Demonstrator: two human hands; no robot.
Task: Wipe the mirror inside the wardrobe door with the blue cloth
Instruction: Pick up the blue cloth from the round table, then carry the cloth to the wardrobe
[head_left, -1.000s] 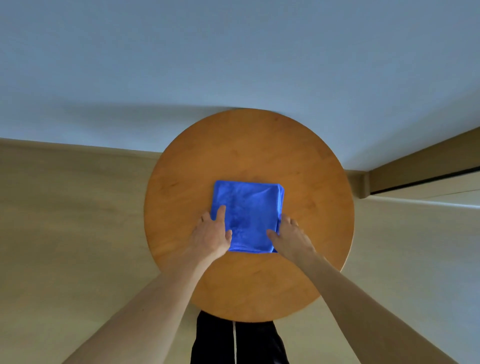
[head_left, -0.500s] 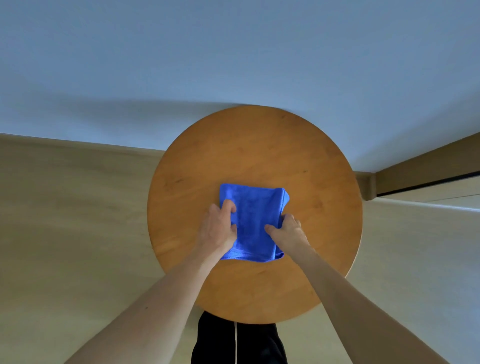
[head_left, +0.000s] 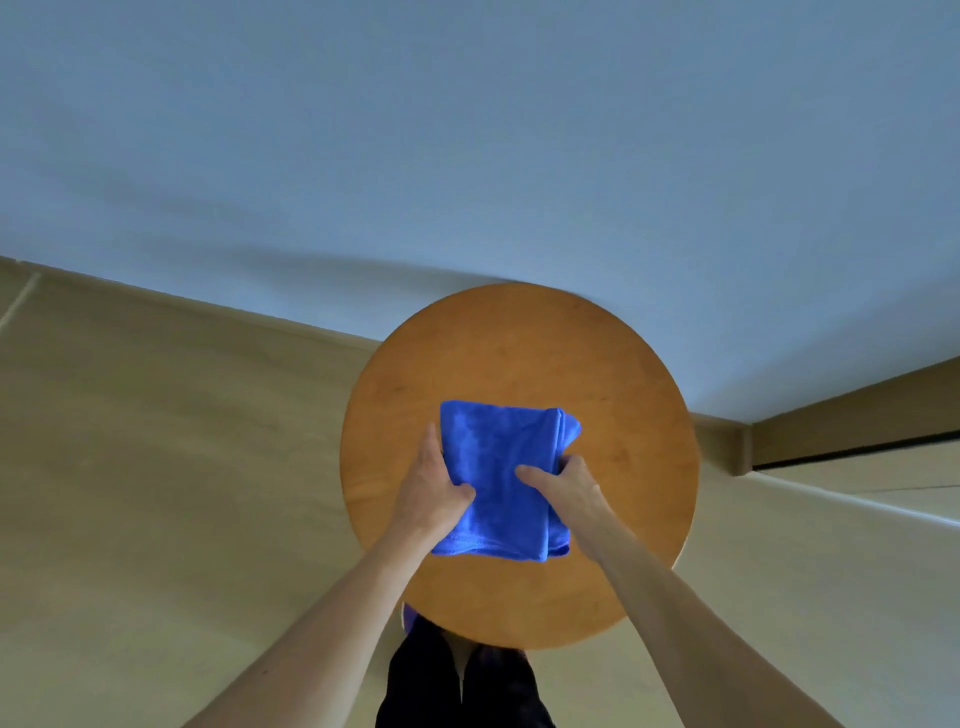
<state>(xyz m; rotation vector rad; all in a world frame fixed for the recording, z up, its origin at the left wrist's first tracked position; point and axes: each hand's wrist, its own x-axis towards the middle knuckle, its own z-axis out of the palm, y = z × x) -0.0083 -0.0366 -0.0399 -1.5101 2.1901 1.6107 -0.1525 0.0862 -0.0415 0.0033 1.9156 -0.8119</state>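
Left grip (head_left: 432, 488) pinches the cloth (head_left: 498, 457), thumb on top. Right grip (head_left: 567, 483) clasps its right edge over the bench (head_left: 519, 353).

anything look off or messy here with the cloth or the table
Nothing is spilled or damaged. The only untidy bit is on the blue cloth: its far right corner bunches out of the fold where the right hand grips it. The left hand holds the opposite edge over the round wooden table.

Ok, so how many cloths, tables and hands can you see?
blue cloth: 1
round wooden table: 1
hands: 2, the left hand and the right hand, both gripping the blue cloth
total: 4
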